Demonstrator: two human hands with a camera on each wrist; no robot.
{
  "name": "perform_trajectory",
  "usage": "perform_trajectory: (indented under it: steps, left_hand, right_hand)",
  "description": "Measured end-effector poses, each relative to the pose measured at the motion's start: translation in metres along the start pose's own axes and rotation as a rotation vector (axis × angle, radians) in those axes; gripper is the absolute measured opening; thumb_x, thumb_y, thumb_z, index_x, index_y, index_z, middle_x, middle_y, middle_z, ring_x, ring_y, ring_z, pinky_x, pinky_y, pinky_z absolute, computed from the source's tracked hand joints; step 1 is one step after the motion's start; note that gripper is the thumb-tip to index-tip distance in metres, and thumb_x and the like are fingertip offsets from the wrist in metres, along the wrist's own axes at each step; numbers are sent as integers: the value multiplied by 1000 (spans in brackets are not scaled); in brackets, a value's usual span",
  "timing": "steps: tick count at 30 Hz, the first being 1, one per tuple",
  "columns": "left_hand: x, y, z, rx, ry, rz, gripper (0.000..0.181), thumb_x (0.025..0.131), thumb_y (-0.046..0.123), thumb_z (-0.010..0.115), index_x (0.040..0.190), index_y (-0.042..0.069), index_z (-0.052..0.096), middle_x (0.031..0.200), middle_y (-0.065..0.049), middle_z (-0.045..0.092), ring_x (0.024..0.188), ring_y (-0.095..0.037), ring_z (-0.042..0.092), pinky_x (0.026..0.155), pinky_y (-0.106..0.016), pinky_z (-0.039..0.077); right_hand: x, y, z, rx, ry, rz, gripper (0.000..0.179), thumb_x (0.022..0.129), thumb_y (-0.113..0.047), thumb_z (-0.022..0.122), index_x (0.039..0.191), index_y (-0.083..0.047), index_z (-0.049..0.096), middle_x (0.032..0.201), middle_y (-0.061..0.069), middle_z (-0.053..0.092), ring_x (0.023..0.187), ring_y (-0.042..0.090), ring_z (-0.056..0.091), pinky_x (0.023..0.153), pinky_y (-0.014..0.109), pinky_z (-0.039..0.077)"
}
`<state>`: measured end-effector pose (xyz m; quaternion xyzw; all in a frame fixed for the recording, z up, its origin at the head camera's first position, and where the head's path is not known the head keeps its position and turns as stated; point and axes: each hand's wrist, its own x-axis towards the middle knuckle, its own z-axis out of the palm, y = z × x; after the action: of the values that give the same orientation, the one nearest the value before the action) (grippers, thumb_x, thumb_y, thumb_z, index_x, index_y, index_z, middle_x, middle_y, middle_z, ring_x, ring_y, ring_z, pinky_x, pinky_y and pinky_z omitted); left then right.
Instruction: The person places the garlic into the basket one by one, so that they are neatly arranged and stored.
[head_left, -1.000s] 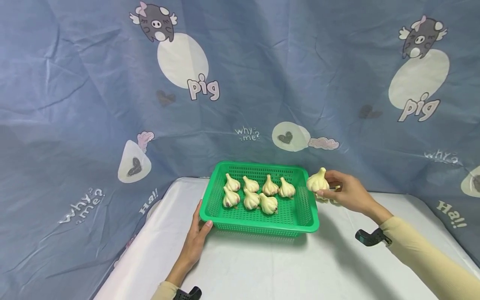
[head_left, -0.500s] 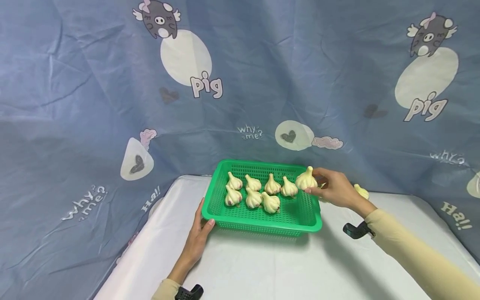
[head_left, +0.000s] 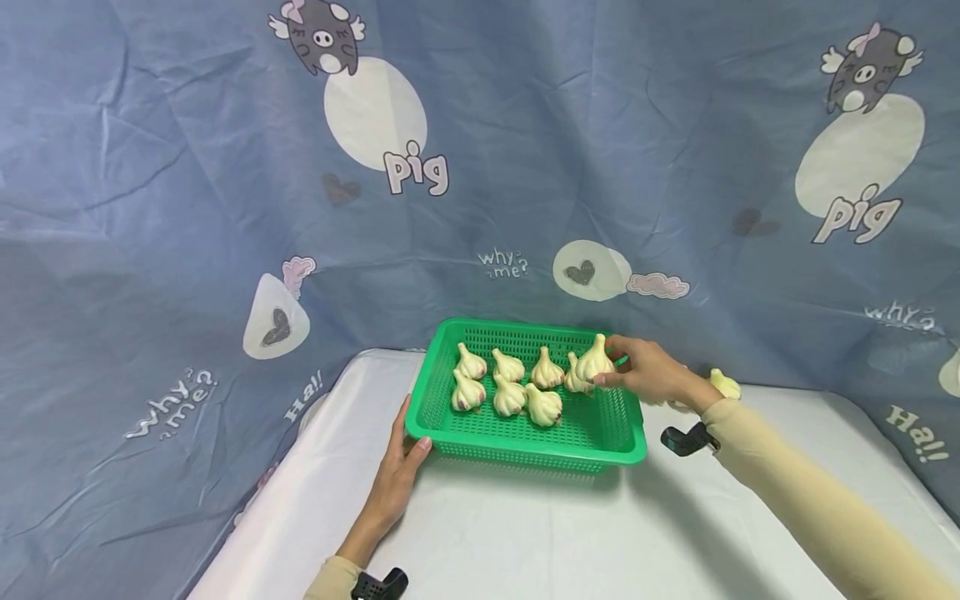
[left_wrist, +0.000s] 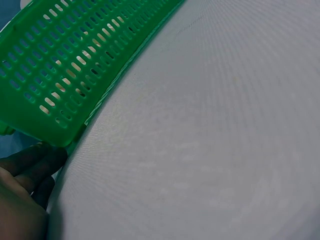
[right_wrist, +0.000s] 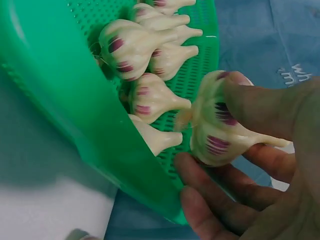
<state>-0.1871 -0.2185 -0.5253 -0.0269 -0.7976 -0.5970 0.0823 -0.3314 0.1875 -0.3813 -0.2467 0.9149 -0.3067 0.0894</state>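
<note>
Holding a garlic bulb [head_left: 595, 364] over the right end of a green basket [head_left: 525, 450]

Bulb is up in the air inside the right edge, toward the back right corner, neck pointing upward. Purple streaks mark its root end. Whether it touches the nearest bulb below, I cannot tell.

Right hand [head_left: 651, 367] pinches it, thumb on one side, fingers on the other, reaching in across the basket's right edge.

In the basket I count seven bulbs [head_left: 544, 406]: four in a row along the back edge, three in front of them, filling from the left edge. The front right corner shows bare mesh. The bulbs lean at various angles, necks mostly toward the back edge.

Left hand [head_left: 393, 475] is at the front left corner, thumb spread from the fingers: thumb at the front edge, fingers along the left edge, touching.

Basket sits near the back edge of a white-covered table [head_left: 517, 533]. Outside its right edge, another bulb [head_left: 725, 385] lies by the table's back edge; a pale shape [head_left: 678, 406] beside the right wrist is too covered to make out.

Beige sleeves [head_left: 810, 487], a black device [head_left: 686, 440] at each wrist. Behind, blue cloth [head_left: 480, 200] printed with pigs and lettering.
</note>
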Motion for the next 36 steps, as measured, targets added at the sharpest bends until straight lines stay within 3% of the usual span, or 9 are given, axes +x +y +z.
perform_trajectory:
  steps: [8,15,20,27,36]
  left_hand:
    - [0,0,-1,4,2,9,72,111,34,50,172,33,11,179,-10,12,165,-42,11,126,-74,14]
    - [-1,-1,0,-1,-3,21,72,112,33,50,172,33,10,179,-10,12,164,-42,13,126,-73,17]
    - [-1,-3,0,-7,0,28,72,111,32,50,172,34,11,179,-10,12,164,-41,14,126,-72,19]
    - [0,-1,-2,-6,-5,30,73,112,32,50,172,34,10,180,-9,11,164,-41,13,126,-71,20]
    - [-1,-2,-2,-2,-2,26,73,112,33,50,172,34,10,179,-9,12,163,-42,18,125,-73,21]
  right_hand:
    - [15,1,9,-82,-95,-6,66,93,-29,84,142,7,58,119,20,74,113,35,71,96,53,59]
    - [21,0,18,-206,-145,-56,57,87,-23,89,131,5,65,109,17,77,101,32,74,86,51,61]
    - [27,-6,21,-250,-201,-30,50,87,-25,90,124,1,69,106,14,78,92,25,75,80,44,62]
    - [40,-14,20,-331,-269,28,57,87,-33,90,128,1,69,112,14,76,96,26,73,80,42,62]
    - [46,-17,26,-480,-280,105,56,81,-45,91,122,-10,74,107,5,73,93,22,68,75,45,59]
